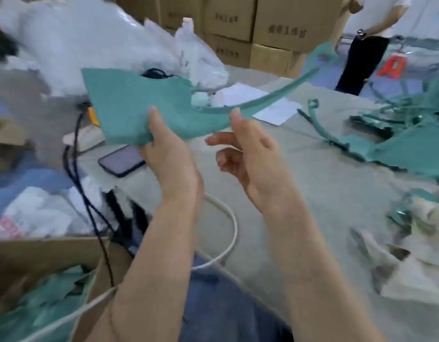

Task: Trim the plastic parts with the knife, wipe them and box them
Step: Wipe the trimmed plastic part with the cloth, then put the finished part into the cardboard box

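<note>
The whole picture is smeared by motion, so edges are soft and small things are hard to read. The fingers of my left hand (164, 154) are hidden behind the green plastic part (129, 107). Only the thumb shows, pressed flat on its front face near the lower edge, so this hand pinches the part between the thumb and the hidden fingers.

My right hand (250, 154) is at 3 o'clock from the left one. Its thumb stands straight up and its tip touches the lower edge of the part, where the wide sheet narrows into a thin curved strip. The index finger points toward 9 o'clock, below the part and apart from it, and the other fingers are loosely curled round nothing.

The part is held in the air above the worktop (312, 181), with its wide side toward 10 o'clock and the strip running toward 2 o'clock.

A pile of green parts (398, 149) lies on the worktop at 3 o'clock, cut off by the frame edge. A cardboard box (40, 253) with green pieces inside sits at 7 o'clock, also cut off. A phone (122, 160) lies just beside the left hand, at 9 o'clock from it.
</note>
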